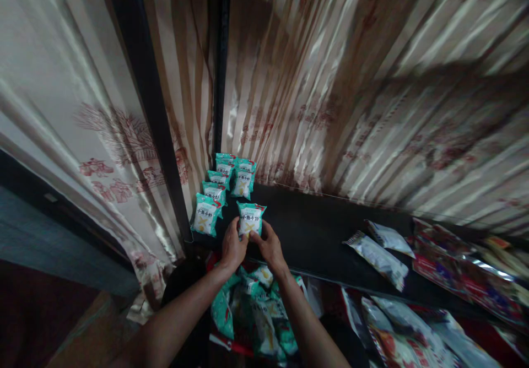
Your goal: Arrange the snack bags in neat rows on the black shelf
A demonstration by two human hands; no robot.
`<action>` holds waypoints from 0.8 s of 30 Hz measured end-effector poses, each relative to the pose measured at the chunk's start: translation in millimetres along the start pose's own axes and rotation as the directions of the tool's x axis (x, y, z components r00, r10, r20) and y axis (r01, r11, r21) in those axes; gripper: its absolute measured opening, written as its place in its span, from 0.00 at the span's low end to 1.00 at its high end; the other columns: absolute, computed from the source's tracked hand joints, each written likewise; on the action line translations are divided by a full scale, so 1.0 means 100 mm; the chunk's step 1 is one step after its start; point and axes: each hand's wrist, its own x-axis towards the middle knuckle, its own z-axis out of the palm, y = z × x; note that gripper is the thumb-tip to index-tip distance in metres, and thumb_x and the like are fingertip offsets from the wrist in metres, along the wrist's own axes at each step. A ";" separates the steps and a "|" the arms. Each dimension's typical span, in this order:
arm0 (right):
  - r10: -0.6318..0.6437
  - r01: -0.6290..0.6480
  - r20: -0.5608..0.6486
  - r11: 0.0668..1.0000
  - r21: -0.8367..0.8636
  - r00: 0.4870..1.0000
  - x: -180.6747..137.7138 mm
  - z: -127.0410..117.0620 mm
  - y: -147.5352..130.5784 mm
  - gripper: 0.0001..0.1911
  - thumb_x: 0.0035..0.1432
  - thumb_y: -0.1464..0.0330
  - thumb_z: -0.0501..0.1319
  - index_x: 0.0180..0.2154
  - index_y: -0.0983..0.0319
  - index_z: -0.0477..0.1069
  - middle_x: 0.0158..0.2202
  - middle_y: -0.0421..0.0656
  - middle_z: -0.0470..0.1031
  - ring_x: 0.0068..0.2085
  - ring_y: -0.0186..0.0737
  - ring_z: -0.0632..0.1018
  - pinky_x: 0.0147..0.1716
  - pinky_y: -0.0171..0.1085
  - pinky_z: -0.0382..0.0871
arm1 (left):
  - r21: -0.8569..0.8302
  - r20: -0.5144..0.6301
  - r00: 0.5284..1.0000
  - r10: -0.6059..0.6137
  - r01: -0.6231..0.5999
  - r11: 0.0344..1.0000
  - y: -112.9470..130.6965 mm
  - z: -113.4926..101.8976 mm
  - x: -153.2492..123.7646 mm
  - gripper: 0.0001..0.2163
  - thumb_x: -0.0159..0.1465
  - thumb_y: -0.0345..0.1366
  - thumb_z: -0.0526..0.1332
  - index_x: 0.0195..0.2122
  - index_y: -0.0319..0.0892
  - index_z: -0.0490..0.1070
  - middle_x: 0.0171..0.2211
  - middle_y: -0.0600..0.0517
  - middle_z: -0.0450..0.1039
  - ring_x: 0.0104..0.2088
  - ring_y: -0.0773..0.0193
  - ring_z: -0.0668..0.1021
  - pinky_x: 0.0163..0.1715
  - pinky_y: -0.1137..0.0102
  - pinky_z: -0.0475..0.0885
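Observation:
Between both hands a teal and white snack packet (250, 217) is held upright over the black shelf (306, 225). My left hand (234, 245) grips its lower left side, and my right hand (268, 245) its lower right, with the thumbs near the bottom edge. To the left, matching packets stand in a row one behind another, the nearest one (206, 215) at the front corner. A second short row begins with a packet (243, 183) directly behind the held one. Below my forearms, an open container holds several more teal packets (264, 318), lying loosely.
White packets (378, 258) and red packages (458, 269) lie on the shelf at the right. More bags (409, 329) sit lower right. Pleated curtains (330, 92) with red prints hang behind and left, beside a dark upright post (152, 92).

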 end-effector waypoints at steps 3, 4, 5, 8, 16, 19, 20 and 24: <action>-0.008 0.008 -0.009 1.000 0.015 1.000 0.20 0.08 0.05 0.27 0.47 0.61 0.62 0.50 0.63 0.67 0.47 0.47 0.75 0.46 0.46 0.76 0.49 0.43 0.68 | 0.051 -0.051 0.998 0.043 -0.041 0.998 -0.01 0.07 0.14 0.24 0.57 0.26 0.56 0.57 0.35 0.59 0.56 0.39 0.65 0.57 0.55 0.68 0.57 0.60 0.63; -0.011 0.011 -0.005 1.000 0.021 1.000 0.27 0.11 0.06 0.27 0.47 0.61 0.62 0.50 0.62 0.67 0.46 0.47 0.75 0.45 0.45 0.76 0.48 0.43 0.68 | 0.070 -0.069 0.996 0.062 -0.058 0.996 -0.02 0.10 0.18 0.24 0.58 0.27 0.55 0.57 0.35 0.58 0.55 0.39 0.65 0.57 0.55 0.67 0.57 0.59 0.63; -0.014 0.014 -0.002 1.000 0.027 1.000 0.33 0.13 0.07 0.26 0.47 0.61 0.62 0.49 0.62 0.67 0.46 0.46 0.76 0.45 0.45 0.76 0.48 0.43 0.68 | 0.087 -0.083 0.993 0.083 -0.076 0.993 -0.03 0.13 0.22 0.24 0.58 0.26 0.54 0.57 0.35 0.58 0.55 0.39 0.65 0.57 0.54 0.67 0.57 0.59 0.63; -0.016 0.017 -0.002 1.000 0.026 1.000 0.52 0.18 0.11 0.26 0.48 0.61 0.61 0.50 0.61 0.66 0.46 0.45 0.76 0.44 0.44 0.77 0.46 0.42 0.69 | 0.124 -0.096 0.986 0.137 -0.125 0.984 -0.06 0.21 0.31 0.26 0.57 0.24 0.53 0.58 0.37 0.58 0.56 0.41 0.64 0.58 0.54 0.66 0.57 0.57 0.63; -0.049 0.046 -0.073 0.998 -0.043 0.996 0.95 0.32 0.18 0.24 0.48 0.62 0.61 0.48 0.60 0.69 0.43 0.44 0.77 0.43 0.45 0.77 0.45 0.43 0.70 | 0.149 -0.105 0.980 0.169 -0.152 0.977 -0.10 0.38 0.57 0.26 0.57 0.24 0.51 0.59 0.35 0.56 0.60 0.40 0.59 0.61 0.53 0.61 0.60 0.56 0.58; -0.076 0.069 -0.079 0.994 -0.084 0.994 1.06 0.37 0.15 0.23 0.48 0.63 0.61 0.48 0.59 0.69 0.43 0.44 0.77 0.44 0.45 0.76 0.46 0.43 0.69 | 0.146 -0.114 0.982 0.151 -0.134 0.980 -0.09 0.39 0.68 0.25 0.58 0.26 0.50 0.59 0.36 0.57 0.61 0.41 0.58 0.62 0.54 0.60 0.61 0.56 0.57; -0.083 0.076 -0.080 0.993 -0.095 0.993 1.09 0.39 0.14 0.23 0.48 0.63 0.61 0.48 0.59 0.69 0.43 0.44 0.77 0.45 0.45 0.76 0.46 0.43 0.69 | 0.146 -0.111 0.983 0.143 -0.127 0.981 -0.09 0.39 0.71 0.25 0.59 0.26 0.50 0.59 0.35 0.57 0.61 0.41 0.57 0.62 0.54 0.60 0.61 0.55 0.56; -0.071 0.064 -0.062 0.992 -0.106 0.996 1.17 0.45 0.08 0.24 0.49 0.62 0.60 0.49 0.60 0.68 0.42 0.44 0.77 0.44 0.45 0.76 0.47 0.43 0.69 | 0.144 -0.102 0.987 0.125 -0.110 0.984 -0.07 0.36 0.83 0.23 0.60 0.28 0.50 0.58 0.36 0.59 0.61 0.41 0.59 0.62 0.54 0.60 0.61 0.54 0.56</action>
